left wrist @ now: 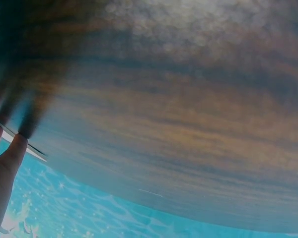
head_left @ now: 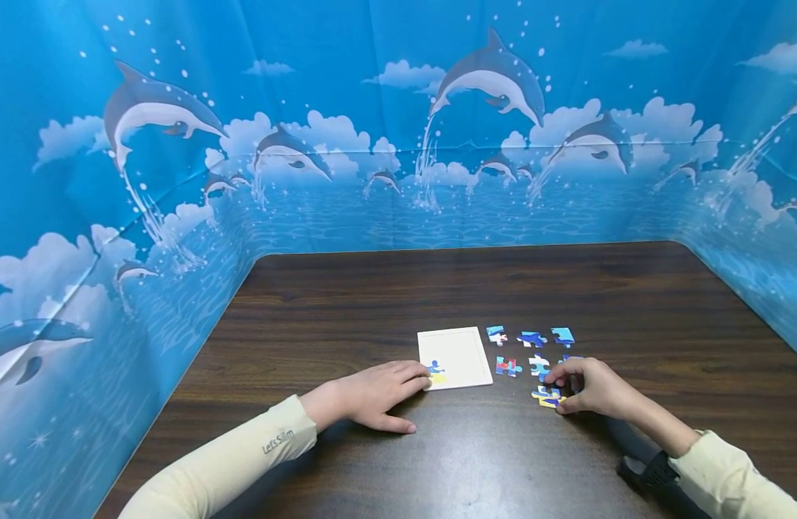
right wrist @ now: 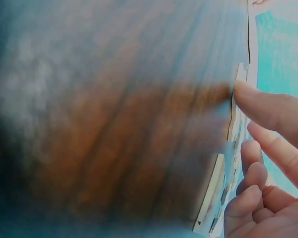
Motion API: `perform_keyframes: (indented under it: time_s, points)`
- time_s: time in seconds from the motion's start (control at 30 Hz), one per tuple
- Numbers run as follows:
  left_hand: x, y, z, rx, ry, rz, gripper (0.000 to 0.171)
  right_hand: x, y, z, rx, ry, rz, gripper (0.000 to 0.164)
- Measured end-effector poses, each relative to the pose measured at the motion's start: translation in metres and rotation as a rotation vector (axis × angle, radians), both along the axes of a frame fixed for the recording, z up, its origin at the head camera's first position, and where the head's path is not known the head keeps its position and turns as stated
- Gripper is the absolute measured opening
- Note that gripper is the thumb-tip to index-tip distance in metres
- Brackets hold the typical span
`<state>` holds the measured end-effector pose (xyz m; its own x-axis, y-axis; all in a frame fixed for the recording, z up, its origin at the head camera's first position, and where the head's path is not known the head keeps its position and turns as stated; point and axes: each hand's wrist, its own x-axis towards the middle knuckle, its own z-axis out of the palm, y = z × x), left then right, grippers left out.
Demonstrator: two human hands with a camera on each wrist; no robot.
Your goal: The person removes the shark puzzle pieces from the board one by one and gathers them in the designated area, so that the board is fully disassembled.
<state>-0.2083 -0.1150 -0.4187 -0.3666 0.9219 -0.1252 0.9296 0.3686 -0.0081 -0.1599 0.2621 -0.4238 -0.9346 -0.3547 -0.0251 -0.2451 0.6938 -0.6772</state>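
A square white puzzle board (head_left: 455,353) lies on the table, with a blue and yellow puzzle piece (head_left: 439,372) in its lower left corner. My left hand (head_left: 388,393) rests flat, its fingertips on the board's left edge and its thumb out on the table. In the left wrist view two fingers (left wrist: 12,153) meet the thin edge of the board (left wrist: 36,152). At the right, my right hand (head_left: 596,389) pinches a yellow and blue puzzle piece (head_left: 546,397) between thumb and index finger. The right wrist view has the thumb (right wrist: 268,106) at a piece's edge, other fingers curled.
Several loose pieces lie right of the board, among them a light blue piece (head_left: 562,336), a dark blue piece (head_left: 532,339) and a red piece (head_left: 508,366). One is partly behind the right hand. A dolphin-print curtain (head_left: 385,130) surrounds the dark wooden table (head_left: 346,303).
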Motion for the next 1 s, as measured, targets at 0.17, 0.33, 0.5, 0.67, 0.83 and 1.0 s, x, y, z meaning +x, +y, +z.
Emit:
perform_keyframes:
  time_s: [0.17,0.33,0.5,0.67,0.83,1.0]
  points:
    - [0.0,-0.001,-0.001,0.001,0.001,0.004,0.065,-0.001,0.0,0.001,-0.027,-0.006,0.014,0.036]
    - [0.0,-0.001,-0.002,0.003,0.006,0.005,0.065,-0.006,0.002,0.007,-0.14,-0.072,0.001,0.038]
    - [0.0,-0.002,-0.002,0.015,0.021,-0.011,0.065,-0.012,0.002,0.014,-0.341,-0.166,-0.056,0.051]
    - [0.001,-0.001,-0.003,0.013,0.027,-0.022,0.065,-0.014,-0.006,0.013,-0.389,-0.19,-0.102,0.055]
    - [0.0,-0.001,-0.003,-0.002,0.019,-0.014,0.066,-0.018,-0.019,0.012,-0.419,-0.189,-0.102,0.055]
    - [0.0,-0.001,-0.002,0.003,0.023,-0.014,0.066,-0.025,-0.038,0.011,-0.472,-0.189,-0.068,0.056]
